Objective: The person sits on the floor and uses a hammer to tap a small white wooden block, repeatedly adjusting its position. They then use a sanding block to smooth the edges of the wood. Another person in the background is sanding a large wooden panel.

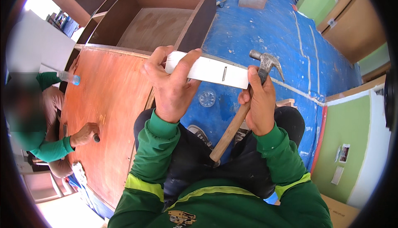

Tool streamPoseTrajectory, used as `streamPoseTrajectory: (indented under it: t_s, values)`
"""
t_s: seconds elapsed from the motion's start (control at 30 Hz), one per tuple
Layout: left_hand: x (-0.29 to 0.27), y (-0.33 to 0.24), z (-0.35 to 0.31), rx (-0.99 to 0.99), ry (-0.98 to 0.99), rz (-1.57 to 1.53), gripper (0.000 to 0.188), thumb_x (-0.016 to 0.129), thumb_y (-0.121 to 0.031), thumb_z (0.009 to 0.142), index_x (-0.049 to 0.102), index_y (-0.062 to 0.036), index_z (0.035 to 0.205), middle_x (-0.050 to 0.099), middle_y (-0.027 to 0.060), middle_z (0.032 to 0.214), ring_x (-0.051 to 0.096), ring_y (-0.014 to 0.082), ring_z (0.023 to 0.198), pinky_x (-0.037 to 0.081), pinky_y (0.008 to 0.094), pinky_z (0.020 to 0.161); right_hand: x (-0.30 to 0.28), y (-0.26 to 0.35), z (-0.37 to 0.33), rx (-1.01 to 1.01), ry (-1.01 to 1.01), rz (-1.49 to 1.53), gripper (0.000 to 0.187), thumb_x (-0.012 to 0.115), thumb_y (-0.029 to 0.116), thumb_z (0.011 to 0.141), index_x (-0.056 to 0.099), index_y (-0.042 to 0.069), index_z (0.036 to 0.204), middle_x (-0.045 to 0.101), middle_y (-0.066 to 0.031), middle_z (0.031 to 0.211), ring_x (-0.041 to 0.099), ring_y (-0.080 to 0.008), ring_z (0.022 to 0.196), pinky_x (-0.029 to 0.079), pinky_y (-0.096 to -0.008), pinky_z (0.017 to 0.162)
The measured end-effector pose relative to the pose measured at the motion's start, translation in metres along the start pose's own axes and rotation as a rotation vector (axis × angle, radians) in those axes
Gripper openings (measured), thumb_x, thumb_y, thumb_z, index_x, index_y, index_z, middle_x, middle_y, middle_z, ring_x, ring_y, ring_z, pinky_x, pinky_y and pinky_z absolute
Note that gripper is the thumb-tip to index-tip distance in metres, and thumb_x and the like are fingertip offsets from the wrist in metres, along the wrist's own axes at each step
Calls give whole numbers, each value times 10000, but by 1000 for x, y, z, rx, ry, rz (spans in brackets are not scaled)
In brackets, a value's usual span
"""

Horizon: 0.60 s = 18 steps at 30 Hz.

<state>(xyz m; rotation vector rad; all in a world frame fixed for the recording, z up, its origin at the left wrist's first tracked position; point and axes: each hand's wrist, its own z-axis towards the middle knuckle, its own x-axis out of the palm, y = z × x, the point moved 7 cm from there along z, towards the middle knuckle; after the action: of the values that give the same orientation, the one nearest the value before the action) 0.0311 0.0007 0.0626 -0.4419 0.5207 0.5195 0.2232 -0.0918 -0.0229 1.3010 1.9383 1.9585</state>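
Observation:
In front of me my left hand (174,78) is closed round one end of what looks like a hand plane (209,68). Its long, narrow white sole faces me, and a short dark slit crosses it towards the right end. My right hand (262,99) grips a claw hammer (230,132) high on its wooden handle, just below the grey metal head. The head stands up past my fingers with the claw turned right. My right thumb lies at the plane's right end; whether other fingers touch it is hidden.
On my left lies a reddish-brown wood panel (112,99), with an open brown cabinet frame (157,20) beyond. Across the panel a co-worker's hand (85,134) holds a dark-handled tool. A plastic bottle (68,77) is at its far-left edge. Blue sheeting (265,29) covers the floor; a clear round plastic object (207,98) lies there.

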Motion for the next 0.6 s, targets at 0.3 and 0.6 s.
streamPoseTrajectory:
  t_s: [0.3, 0.6]
  values:
    - [17, -12, 3, 56, 180, -59, 590, 980, -130, 619, 725, -124, 1151, 717, 48, 1114, 585, 287, 1028, 448, 426, 915, -21, 34, 11, -163, -118, -79, 322, 768, 315, 1005, 622, 51, 1115, 574, 11, 787, 482, -56, 531, 415, -249, 457]
    - [13, -28, 0, 149, 144, -32, 621, 994, -176, 603, 722, -153, 1161, 712, 30, 1109, 603, 256, 989, 422, 405, 894, -27, 35, 10, -111, -110, 68, 307, 781, 316, 995, 640, 56, 1079, 593, 5, 783, 481, -59, 534, 407, -248, 457]
